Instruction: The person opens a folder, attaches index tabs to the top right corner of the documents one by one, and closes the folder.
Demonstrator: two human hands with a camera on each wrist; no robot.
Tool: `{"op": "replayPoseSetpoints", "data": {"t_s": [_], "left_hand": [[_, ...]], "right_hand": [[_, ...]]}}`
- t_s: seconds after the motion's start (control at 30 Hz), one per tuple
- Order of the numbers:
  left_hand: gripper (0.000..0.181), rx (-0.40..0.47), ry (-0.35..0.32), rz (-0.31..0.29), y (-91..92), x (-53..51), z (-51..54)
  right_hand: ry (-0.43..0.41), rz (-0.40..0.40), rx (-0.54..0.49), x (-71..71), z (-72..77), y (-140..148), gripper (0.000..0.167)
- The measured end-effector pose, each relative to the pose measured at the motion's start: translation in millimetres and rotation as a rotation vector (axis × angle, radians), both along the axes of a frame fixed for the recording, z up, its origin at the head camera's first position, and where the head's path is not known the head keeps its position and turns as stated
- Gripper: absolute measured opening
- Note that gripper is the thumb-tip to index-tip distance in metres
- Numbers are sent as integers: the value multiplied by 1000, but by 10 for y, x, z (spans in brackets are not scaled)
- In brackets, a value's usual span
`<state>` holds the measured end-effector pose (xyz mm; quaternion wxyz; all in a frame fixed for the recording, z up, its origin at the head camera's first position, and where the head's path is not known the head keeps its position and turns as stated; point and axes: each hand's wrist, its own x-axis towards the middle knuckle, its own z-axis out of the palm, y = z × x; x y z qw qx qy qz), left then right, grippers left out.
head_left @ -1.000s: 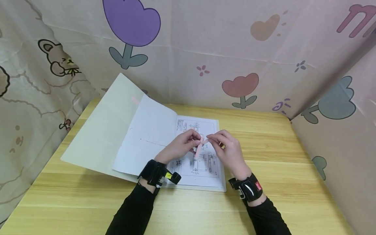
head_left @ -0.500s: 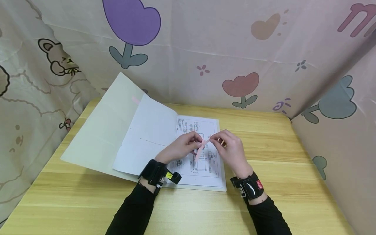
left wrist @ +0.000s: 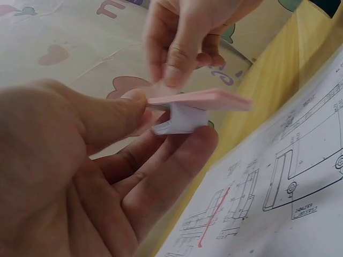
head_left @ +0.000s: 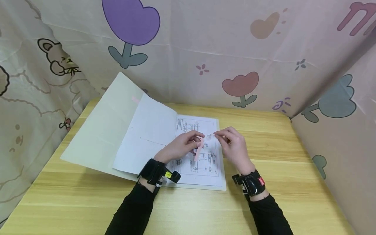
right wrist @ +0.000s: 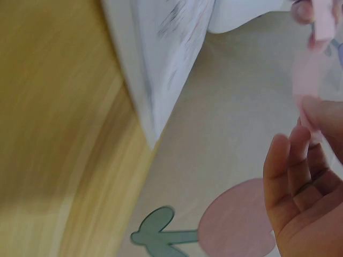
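My left hand (head_left: 181, 146) holds a narrow pad of pink sticky flags (left wrist: 228, 100) between thumb and fingers, above the printed page. Under the pad, in the left wrist view, a folded white paper piece (left wrist: 188, 119) rests against the fingers. Just to the right, my right hand (head_left: 235, 148) pinches a single thin pink sticky flag (right wrist: 306, 75) by one end; it looks translucent and is apart from the pad in the right wrist view. Beneath both hands lies a page of technical drawings (head_left: 188, 178) in an open folder.
The folder's pale cover (head_left: 102, 133) stands tilted up at the left, a blank turned sheet (head_left: 147, 137) leaning on it. A faint pink flag (head_left: 135, 100) shows on that cover. The wooden table (head_left: 264, 147) ends at a patterned cloth backdrop (head_left: 182, 75).
My right hand has moved right and slightly up, away from the pad, drawing a single flag off it. The left hand has stayed nearly still.
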<state>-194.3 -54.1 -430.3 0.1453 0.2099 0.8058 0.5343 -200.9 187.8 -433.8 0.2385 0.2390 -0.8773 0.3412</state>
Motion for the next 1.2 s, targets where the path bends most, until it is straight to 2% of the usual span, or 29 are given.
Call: {"op": "replayPoseSetpoints", "data": {"t_s": [0.13, 0.23, 0.37, 0.5, 0.63, 0.77, 0.87, 0.93, 1.03, 1.2], "left_hand": [[35, -17, 33, -4, -37, 21, 42], [32, 27, 42, 14, -55, 36, 57], [26, 73, 54, 62, -54, 105, 52], [18, 43, 88, 77, -36, 262, 61], [8, -24, 141, 45, -38, 447, 85], [5, -28, 129, -24, -52, 626, 80], [8, -44, 97, -74, -47, 761, 49], [9, -97, 103, -103, -34, 850, 29], [11, -244, 173, -135, -10, 971, -16], [17, -511, 397, -187, 17, 1111, -110]], "right_hand": [[-48, -89, -49, -47, -20, 106, 9], [-122, -149, -99, -63, -17, 174, 7], [-215, -179, -150, -76, -23, 231, 8], [-254, -153, -165, -93, -56, 262, 6], [-271, -124, -148, -100, -65, 267, 8], [-304, -91, -167, -95, -43, 263, 6], [-336, -81, -176, -88, -26, 259, 12], [-351, -84, -164, -84, -17, 256, 16], [-357, -84, -141, -81, -7, 248, 18], [-315, -61, -106, -84, -10, 244, 17]]}}
